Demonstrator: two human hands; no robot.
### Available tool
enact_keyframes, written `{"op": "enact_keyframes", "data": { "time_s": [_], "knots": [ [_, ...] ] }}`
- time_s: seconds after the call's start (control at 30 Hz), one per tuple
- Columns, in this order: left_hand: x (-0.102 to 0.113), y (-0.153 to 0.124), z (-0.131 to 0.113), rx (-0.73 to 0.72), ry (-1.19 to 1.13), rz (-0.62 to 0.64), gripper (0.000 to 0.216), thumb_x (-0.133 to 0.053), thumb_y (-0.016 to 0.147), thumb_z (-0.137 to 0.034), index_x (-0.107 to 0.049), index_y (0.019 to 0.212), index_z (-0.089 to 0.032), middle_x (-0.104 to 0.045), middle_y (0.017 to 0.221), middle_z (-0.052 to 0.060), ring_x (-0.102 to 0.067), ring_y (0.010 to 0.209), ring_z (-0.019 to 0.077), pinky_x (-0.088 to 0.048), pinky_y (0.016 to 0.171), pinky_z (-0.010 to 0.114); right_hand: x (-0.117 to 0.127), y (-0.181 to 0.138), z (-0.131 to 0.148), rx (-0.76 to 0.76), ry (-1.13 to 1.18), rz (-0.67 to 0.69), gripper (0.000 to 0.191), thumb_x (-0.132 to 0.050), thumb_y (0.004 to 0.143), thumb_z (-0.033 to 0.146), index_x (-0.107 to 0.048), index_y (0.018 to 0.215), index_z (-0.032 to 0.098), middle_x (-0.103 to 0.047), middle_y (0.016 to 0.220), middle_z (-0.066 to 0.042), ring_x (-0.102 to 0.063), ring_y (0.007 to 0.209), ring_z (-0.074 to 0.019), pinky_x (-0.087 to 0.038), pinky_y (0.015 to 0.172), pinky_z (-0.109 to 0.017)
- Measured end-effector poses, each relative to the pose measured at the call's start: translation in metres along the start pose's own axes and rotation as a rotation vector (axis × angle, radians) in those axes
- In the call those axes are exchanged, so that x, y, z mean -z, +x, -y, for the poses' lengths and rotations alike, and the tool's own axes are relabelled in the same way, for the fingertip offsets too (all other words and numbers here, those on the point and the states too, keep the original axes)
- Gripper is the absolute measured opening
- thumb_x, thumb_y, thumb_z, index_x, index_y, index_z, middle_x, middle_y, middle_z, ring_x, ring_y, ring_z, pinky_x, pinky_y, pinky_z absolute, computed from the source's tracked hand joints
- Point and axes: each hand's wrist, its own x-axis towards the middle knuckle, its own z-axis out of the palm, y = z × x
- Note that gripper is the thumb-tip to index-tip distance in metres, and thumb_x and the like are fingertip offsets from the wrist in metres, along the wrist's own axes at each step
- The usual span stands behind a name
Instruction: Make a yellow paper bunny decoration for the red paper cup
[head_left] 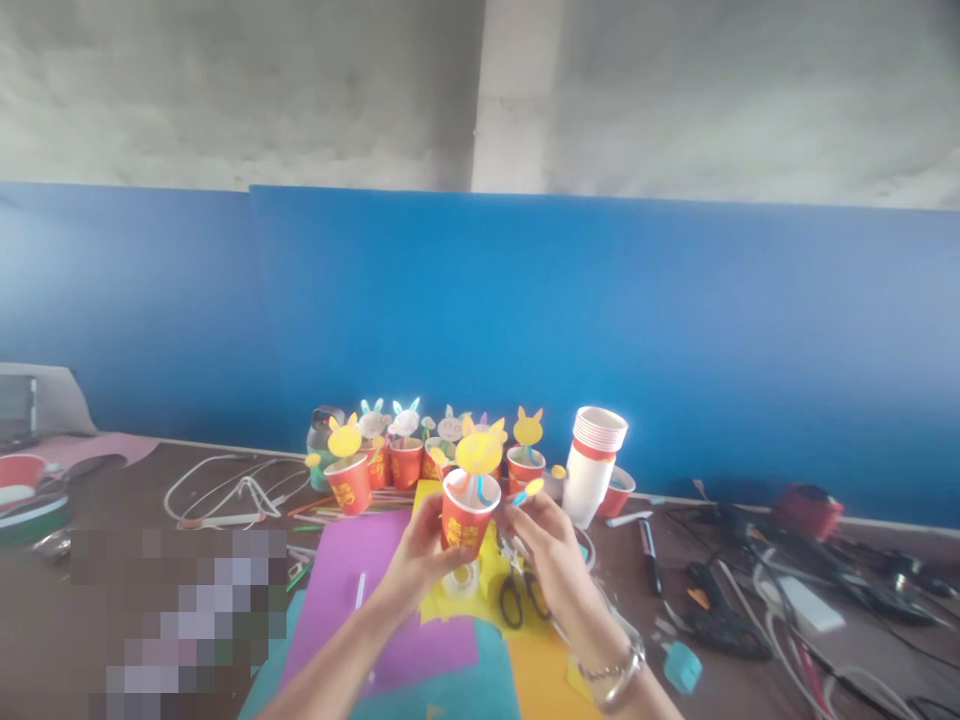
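Note:
My left hand (414, 553) is wrapped around a red paper cup (466, 522) with a white rim and gold print, held up above the desk. A yellow paper animal head (480, 452) with pointed ears rises out of this cup on blue and white strips. At the cup's right side my right hand (553, 545) is closed, its fingertips pinching a small blue strip with a yellow paper end (531, 488). Whether that strip is fixed to the cup is hidden by the fingers. Scissors (517, 590) and a tape roll (460, 580) lie beneath the hands.
Several red cups with paper animal heads (349, 485) stand behind. A stack of white paper cups (589, 470) is at right. Purple paper (360, 555) and other coloured sheets cover the desk's middle. A glue gun (712, 610), cables and a marker (649, 555) lie right.

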Motion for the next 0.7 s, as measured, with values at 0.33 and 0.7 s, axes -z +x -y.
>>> {"op": "enact_keyframes", "data": {
  "time_s": [0.33, 0.7],
  "knots": [
    [0.012, 0.002, 0.003, -0.131, 0.16, 0.051, 0.048, -0.079, 0.069, -0.021, -0.058, 0.112, -0.025, -0.063, 0.119, 0.007, -0.054, 0.114, 0.0271, -0.042, 0.094, 0.035, 0.001, 0.0, 0.002, 0.045, -0.045, 0.079, 0.034, -0.076, 0.07, 0.043, -0.068, 0.093, 0.019, -0.067, 0.069, -0.003, -0.06, 0.07, -0.0196, -0.047, 0.067, -0.03],
    [0.001, -0.002, 0.003, -0.119, 0.323, -0.084, 0.064, -0.079, 0.065, -0.024, -0.048, 0.122, -0.02, -0.062, 0.12, 0.01, -0.056, 0.114, 0.0302, -0.045, 0.095, 0.039, -0.011, -0.007, 0.005, 0.008, -0.027, 0.126, 0.031, -0.081, 0.062, 0.039, -0.063, 0.075, 0.018, -0.066, 0.067, -0.001, -0.055, 0.06, -0.0131, -0.043, 0.059, -0.024]
  ]
}}
